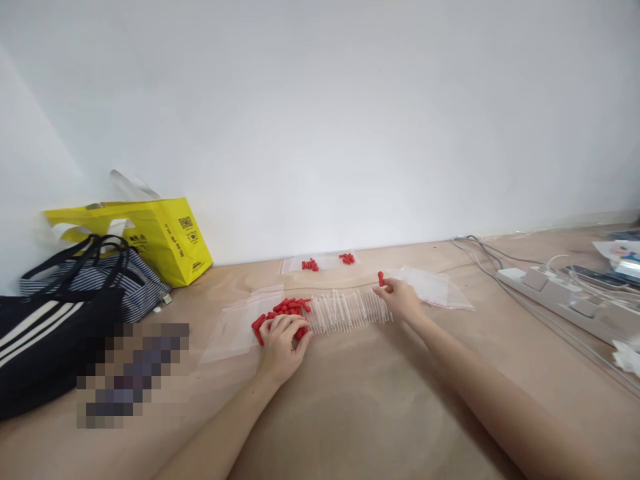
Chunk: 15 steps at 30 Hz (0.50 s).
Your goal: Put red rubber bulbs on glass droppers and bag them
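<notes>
My right hand point(398, 298) pinches a small red peg-shaped piece point(381, 279) between thumb and fingertips. It is held upright at the right end of a row of thin white sticks point(345, 311), which lie side by side on the table. On the left, my left hand point(283, 347) curls over a heap of red pieces point(290, 305). Red shows between its thumb and fingers, where it grips at the near edge of the heap. Part of the heap is hidden under that hand.
Clear plastic bags lie left point(235, 325) and right point(435, 288) of the sticks; another point(327, 262) behind carries two red clusters. A yellow bag point(165, 233) and a black bag point(55, 347) stand left. A white power strip point(560, 300) with cables is right.
</notes>
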### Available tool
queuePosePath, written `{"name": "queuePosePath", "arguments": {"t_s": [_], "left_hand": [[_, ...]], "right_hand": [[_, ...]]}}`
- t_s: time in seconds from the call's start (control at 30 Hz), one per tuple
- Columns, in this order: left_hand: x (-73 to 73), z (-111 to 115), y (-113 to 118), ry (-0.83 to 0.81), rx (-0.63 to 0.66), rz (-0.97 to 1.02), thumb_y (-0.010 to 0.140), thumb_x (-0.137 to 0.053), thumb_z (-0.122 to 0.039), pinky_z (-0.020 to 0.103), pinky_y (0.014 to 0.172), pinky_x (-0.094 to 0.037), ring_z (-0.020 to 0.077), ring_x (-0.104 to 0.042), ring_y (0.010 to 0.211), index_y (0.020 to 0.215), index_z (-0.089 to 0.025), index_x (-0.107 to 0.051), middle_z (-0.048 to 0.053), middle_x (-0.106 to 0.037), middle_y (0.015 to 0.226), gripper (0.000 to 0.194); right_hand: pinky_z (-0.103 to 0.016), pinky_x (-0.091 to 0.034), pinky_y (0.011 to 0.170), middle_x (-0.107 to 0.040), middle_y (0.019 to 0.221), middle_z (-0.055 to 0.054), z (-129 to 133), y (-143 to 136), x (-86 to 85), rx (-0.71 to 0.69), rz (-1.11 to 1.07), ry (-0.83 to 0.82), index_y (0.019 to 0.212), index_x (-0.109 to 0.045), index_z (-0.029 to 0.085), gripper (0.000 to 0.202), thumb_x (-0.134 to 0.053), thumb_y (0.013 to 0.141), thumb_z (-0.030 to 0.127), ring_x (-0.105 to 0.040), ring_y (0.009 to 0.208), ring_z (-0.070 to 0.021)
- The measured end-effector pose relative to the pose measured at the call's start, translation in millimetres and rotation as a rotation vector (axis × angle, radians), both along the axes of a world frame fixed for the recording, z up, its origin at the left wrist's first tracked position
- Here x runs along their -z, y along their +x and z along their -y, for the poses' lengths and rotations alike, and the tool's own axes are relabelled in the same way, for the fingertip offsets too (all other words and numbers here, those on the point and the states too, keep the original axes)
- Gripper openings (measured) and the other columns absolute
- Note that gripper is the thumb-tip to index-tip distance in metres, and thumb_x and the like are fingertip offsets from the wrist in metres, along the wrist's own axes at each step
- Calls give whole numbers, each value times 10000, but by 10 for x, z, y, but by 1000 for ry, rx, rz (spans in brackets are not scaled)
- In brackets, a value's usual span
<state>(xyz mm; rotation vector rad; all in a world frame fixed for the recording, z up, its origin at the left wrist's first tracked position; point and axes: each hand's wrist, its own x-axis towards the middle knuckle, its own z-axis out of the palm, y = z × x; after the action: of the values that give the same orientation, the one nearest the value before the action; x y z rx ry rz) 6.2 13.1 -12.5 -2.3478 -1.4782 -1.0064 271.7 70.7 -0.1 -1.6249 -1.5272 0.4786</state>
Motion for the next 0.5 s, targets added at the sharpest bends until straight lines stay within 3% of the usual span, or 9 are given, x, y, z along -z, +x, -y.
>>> {"name": "queuePosePath", "arguments": {"t_s": [0.17, 0.5], "left_hand": [[24, -18, -46, -1, -17, -60, 742, -558, -251, 427, 805, -259, 229, -512, 879, 759, -245, -598, 25, -634, 882, 43], [55, -28, -53, -24, -44, -87, 709, -590, -258, 445, 801, -264, 251, -503, 905, 767, -256, -599, 28, -620, 905, 58]], "right_hand": [[-369, -298, 771, -659, 828, -101, -87, 225, 114, 252, 487, -189, 912, -617, 172, 337, -493, 750, 440, -575, 869, -257], [-364, -258, 771, -652, 822, -123, -236, 191, 230, 283, 586, -198, 852, -611, 148, 366, -426, 802, 460, -570, 856, -256]]}}
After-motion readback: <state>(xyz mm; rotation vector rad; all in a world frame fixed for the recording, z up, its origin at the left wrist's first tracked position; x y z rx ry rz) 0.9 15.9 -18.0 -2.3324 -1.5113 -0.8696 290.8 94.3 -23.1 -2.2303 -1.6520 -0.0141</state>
